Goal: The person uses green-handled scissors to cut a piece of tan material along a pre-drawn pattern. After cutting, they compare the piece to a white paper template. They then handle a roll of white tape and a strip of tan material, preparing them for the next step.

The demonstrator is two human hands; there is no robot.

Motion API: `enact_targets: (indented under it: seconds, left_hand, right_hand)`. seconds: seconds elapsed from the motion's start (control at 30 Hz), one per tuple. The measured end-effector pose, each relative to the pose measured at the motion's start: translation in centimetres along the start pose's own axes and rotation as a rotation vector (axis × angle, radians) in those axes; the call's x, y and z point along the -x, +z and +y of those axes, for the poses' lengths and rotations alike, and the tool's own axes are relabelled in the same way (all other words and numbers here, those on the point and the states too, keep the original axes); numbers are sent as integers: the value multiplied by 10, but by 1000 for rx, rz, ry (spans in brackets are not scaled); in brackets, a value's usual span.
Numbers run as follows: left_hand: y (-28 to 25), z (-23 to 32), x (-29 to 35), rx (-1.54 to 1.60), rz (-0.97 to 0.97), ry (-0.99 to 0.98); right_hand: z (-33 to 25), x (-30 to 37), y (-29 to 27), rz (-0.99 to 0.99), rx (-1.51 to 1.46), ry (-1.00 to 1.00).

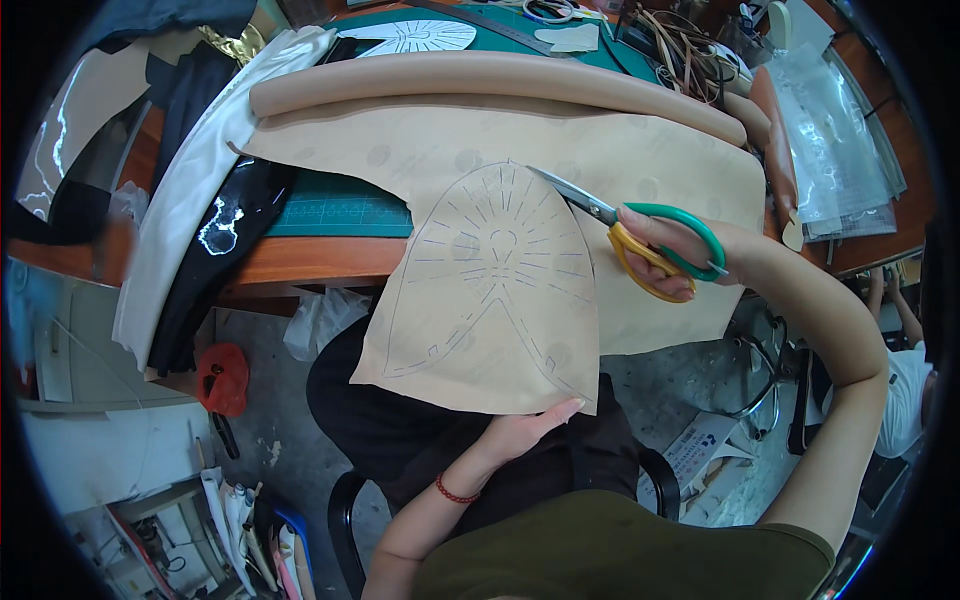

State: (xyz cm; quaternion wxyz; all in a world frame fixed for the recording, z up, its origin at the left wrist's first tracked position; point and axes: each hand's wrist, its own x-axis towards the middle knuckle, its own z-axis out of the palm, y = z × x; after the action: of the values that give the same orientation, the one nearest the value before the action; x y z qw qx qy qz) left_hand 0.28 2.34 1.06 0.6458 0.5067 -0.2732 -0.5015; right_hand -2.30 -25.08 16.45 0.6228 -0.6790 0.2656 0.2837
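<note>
A beige leather sheet point(660, 300) hangs over the front table edge toward my lap. A rounded outline with spoke-like dashes and a forked lower part is drawn on its near flap point(450, 290). My left hand point(532, 428) pinches the flap's bottom right corner, thumb on top, fingers hidden underneath. My right hand point(668, 250) grips scissors point(585, 202) with one green and one yellow handle. Their blades point up and left, with the tip at the upper right of the outline. Below the blades, the flap's right edge overlaps the rest of the sheet.
The sheet's far end is a thick roll point(480, 85). Beyond it lie a green cutting mat point(500, 40), a white patterned template point(425, 37) and a ruler point(470, 18). Black and white materials point(225, 215) drape at left. Clear plastic bags point(835, 140) lie right; another person point(905, 400) sits behind.
</note>
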Motion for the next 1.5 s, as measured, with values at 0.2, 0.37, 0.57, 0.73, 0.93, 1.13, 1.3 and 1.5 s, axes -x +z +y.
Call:
enact_targets:
  seconds: [0.2, 0.37, 0.57, 0.73, 0.93, 1.13, 1.3, 1.5]
  left_hand:
    - [2, 2, 0, -19, 20, 49]
    - [-3, 0, 2, 3, -40, -31]
    - [2, 7, 3, 58, 3, -14]
    - [-7, 7, 8, 85, -13, -8]
    - [-8, 7, 6, 95, -11, -30]
    - [-14, 1, 9, 86, -63, -50]
    - [-12, -29, 14, 436, 129, 239]
    - [-8, -8, 6, 578, 443, 101]
  right_hand:
    - [-6, -3, -13, 16, 87, 33]
    - [-22, -5, -17, 13, 148, 36]
    - [-30, -8, -31, -8, 255, 44]
    - [-40, -10, -36, -26, 333, 60]
    - [-39, -13, -42, -13, 349, 60]
    - [-24, -15, -33, -14, 233, 40]
    - [-20, -14, -24, -15, 118, 1]
    - [-9, -12, -1, 0, -39, -31]
